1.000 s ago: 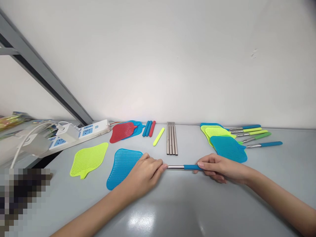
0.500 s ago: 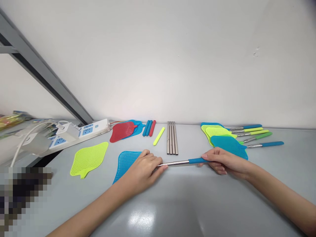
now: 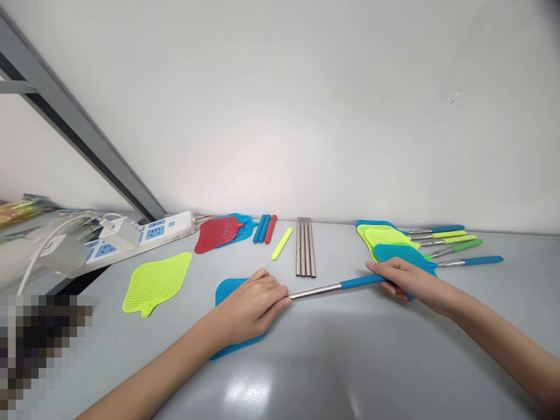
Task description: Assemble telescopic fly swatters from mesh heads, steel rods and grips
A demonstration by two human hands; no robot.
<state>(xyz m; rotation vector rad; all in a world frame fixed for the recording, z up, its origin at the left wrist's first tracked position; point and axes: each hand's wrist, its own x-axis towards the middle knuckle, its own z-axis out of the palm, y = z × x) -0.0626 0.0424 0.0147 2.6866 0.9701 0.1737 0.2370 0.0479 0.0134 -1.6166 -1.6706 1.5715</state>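
A blue fly swatter (image 3: 315, 291) lies between my two hands, its metal rod running up to a blue grip on the right. My left hand (image 3: 256, 306) is closed over the swatter's neck and hides most of its perforated blue head; the joint with the rod is covered. At the other end my right hand (image 3: 402, 279) pinches the blue grip, thumb on top. Just behind my right hand rests a group of swatters with a blue head (image 3: 402, 254) in front. Beyond the rod several bare metal rods (image 3: 305, 248) lie side by side.
A lime swatter head (image 3: 157, 282) lies at the left, and a red head (image 3: 217, 233) overlaps blue ones near the wall. Loose grips include a yellow one (image 3: 282, 243) and a red one (image 3: 270, 229). A power strip (image 3: 175, 229) with plugs and cables occupies the back left.
My right hand has moved right and slightly up with the blue grip, and more metal rod shows. The swatter's head has turned under my left hand, its lower edge now visible below.
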